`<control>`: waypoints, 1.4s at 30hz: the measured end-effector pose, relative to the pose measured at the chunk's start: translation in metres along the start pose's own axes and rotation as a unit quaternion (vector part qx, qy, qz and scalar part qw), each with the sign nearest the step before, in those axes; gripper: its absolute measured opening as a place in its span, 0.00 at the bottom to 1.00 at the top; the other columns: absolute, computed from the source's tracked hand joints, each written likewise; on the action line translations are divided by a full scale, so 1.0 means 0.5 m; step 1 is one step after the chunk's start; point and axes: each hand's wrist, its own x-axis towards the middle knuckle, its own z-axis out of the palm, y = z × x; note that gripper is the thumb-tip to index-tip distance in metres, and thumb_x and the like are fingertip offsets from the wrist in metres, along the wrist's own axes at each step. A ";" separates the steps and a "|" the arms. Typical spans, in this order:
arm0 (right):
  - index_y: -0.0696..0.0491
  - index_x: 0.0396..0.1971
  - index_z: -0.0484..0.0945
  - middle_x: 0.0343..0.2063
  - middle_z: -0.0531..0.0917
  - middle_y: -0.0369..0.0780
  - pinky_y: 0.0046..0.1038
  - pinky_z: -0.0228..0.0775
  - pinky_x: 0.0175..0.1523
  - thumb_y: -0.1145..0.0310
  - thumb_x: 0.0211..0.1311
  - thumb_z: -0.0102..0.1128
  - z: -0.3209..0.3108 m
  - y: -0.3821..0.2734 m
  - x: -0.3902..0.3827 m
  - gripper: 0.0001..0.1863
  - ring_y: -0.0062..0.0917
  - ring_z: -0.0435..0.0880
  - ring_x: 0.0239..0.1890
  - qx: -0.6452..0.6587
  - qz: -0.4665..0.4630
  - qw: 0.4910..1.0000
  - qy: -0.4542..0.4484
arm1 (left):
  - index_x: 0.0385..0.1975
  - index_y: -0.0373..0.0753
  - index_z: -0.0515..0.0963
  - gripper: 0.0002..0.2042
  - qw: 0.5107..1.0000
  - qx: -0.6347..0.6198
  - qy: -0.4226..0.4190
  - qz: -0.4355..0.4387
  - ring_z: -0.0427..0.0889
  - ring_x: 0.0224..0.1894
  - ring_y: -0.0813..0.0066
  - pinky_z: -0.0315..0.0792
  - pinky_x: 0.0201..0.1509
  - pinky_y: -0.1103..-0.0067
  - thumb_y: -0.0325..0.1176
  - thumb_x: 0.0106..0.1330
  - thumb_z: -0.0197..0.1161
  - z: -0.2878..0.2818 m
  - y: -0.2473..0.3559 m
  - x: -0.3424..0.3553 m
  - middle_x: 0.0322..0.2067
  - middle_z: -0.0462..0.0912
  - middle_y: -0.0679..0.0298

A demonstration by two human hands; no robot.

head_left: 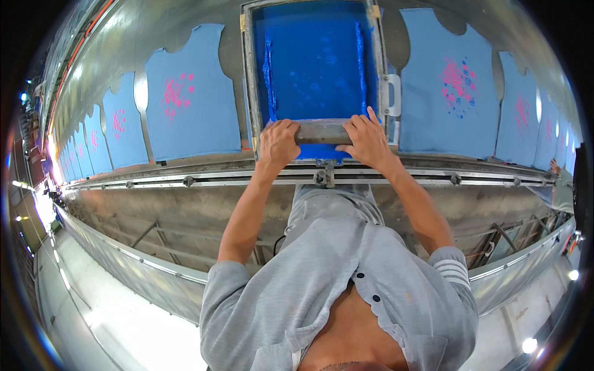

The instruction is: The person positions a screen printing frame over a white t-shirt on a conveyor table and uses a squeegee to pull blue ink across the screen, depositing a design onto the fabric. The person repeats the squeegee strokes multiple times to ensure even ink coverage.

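A screen-printing frame (249, 80) lies in front of me, its mesh (312, 68) covered in deep blue. Across the near end of the mesh is a squeegee (323, 132) with a thick, worn grey handle. My left hand (278, 143) wraps round the handle's left end. At the right end, my right hand (369, 140) grips it, with the index finger pointing up and the thumb along the near side. Thick ridges of blue ink (268, 71) run down both sides of the mesh. More blue shows below the squeegee. Its blade edge is hidden.
Light blue garment panels with pink prints lie along the table, one (192, 102) left of the frame. Another (448, 80), to the right, carries pink and blue spots. A white handle (394, 96) projects from the frame's right side. A metal rail (247, 180) runs along the near edge. Another person's sleeve (563, 193) shows far right.
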 end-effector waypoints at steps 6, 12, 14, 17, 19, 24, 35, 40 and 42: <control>0.56 0.61 0.80 0.42 0.86 0.50 0.40 0.71 0.64 0.44 0.64 0.69 -0.026 0.177 0.077 0.35 0.40 0.84 0.53 -0.035 0.077 0.934 0.348 | 0.44 0.41 0.87 0.15 0.995 0.056 0.031 0.070 0.84 0.53 0.58 0.68 0.65 0.57 0.26 0.56 0.67 0.008 0.077 0.026 0.47 0.88 0.59; 0.59 0.62 0.77 0.26 0.83 0.44 0.33 0.75 0.35 0.51 0.68 0.66 -0.017 0.234 0.098 0.32 0.29 0.82 0.24 0.323 0.376 0.842 0.215 | 0.40 0.48 0.91 0.16 0.984 0.032 -0.172 -0.039 0.88 0.42 0.50 0.81 0.47 0.59 0.28 0.52 0.64 -0.048 0.093 0.065 0.37 0.89 0.52; 0.59 0.61 0.78 0.24 0.81 0.40 0.31 0.72 0.32 0.52 0.68 0.66 -0.022 0.240 0.101 0.30 0.24 0.78 0.21 0.376 0.373 0.819 0.219 | 0.38 0.49 0.92 0.16 0.992 0.040 -0.116 -0.016 0.88 0.38 0.46 0.81 0.45 0.56 0.29 0.51 0.63 -0.067 0.058 0.138 0.33 0.89 0.50; 0.60 0.59 0.78 0.22 0.79 0.37 0.30 0.69 0.29 0.52 0.68 0.66 -0.015 0.247 0.087 0.29 0.20 0.76 0.20 0.378 0.371 0.816 0.233 | 0.40 0.50 0.91 0.16 0.996 0.059 -0.062 -0.003 0.88 0.40 0.46 0.81 0.47 0.56 0.30 0.53 0.62 -0.120 0.030 0.303 0.35 0.89 0.49; 0.59 0.59 0.78 0.21 0.77 0.35 0.27 0.66 0.26 0.54 0.70 0.66 -0.020 0.242 0.084 0.28 0.17 0.74 0.19 0.359 0.371 0.825 0.232 | 0.42 0.50 0.91 0.17 0.998 0.069 -0.015 -0.006 0.88 0.43 0.46 0.81 0.49 0.55 0.31 0.55 0.62 -0.146 -0.007 0.435 0.37 0.89 0.50; 0.58 0.57 0.79 0.19 0.74 0.32 0.21 0.60 0.21 0.56 0.72 0.65 -0.033 0.219 0.090 0.24 0.14 0.71 0.18 0.383 0.381 0.810 0.229 | 0.44 0.50 0.91 0.17 0.996 0.085 0.023 0.003 0.88 0.44 0.47 0.81 0.49 0.57 0.30 0.57 0.62 -0.172 -0.052 0.602 0.40 0.90 0.52; 0.59 0.48 0.85 0.41 0.89 0.52 0.38 0.74 0.55 0.49 0.66 0.66 -0.004 0.277 0.107 0.26 0.39 0.87 0.47 0.255 0.345 0.852 0.302 | 0.53 0.37 0.83 0.23 0.987 0.015 0.135 0.090 0.82 0.58 0.54 0.75 0.61 0.61 0.21 0.53 0.59 0.081 0.052 -0.024 0.55 0.85 0.55; 0.58 0.46 0.87 0.42 0.89 0.48 0.34 0.74 0.54 0.53 0.66 0.67 -0.036 0.210 0.124 0.23 0.34 0.86 0.46 0.284 0.345 0.829 0.336 | 0.54 0.33 0.81 0.22 0.982 -0.027 0.149 0.110 0.80 0.61 0.56 0.72 0.65 0.63 0.23 0.56 0.60 0.061 0.059 -0.136 0.56 0.83 0.56; 0.58 0.45 0.87 0.41 0.90 0.45 0.32 0.74 0.52 0.55 0.66 0.67 -0.043 0.147 0.133 0.21 0.30 0.86 0.44 0.299 0.326 0.823 0.357 | 0.55 0.34 0.80 0.23 0.983 -0.040 0.132 0.122 0.78 0.61 0.57 0.72 0.64 0.64 0.25 0.56 0.62 0.046 0.016 -0.137 0.57 0.81 0.57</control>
